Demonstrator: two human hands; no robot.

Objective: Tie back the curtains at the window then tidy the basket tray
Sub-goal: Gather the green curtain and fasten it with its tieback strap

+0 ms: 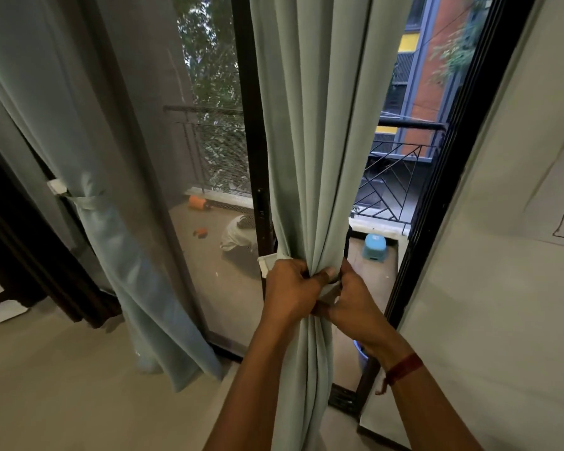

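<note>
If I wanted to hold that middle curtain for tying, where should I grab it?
Probably at the gathered waist of the middle curtain, where the left hand and right hand pinch it from both sides. There its folds bunch narrow, level with the white hook on the frame.

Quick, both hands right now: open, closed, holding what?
Left hand: closed, grip bunching the right curtain.
Right hand: closed on the same curtain, pinching a pale tie-back strap at the gather.

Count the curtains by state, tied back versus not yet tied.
Tied back: 1, the left curtain, held by its band.
Not yet tied: 1, the middle curtain, gathered by both hands.
Total: 2
</note>
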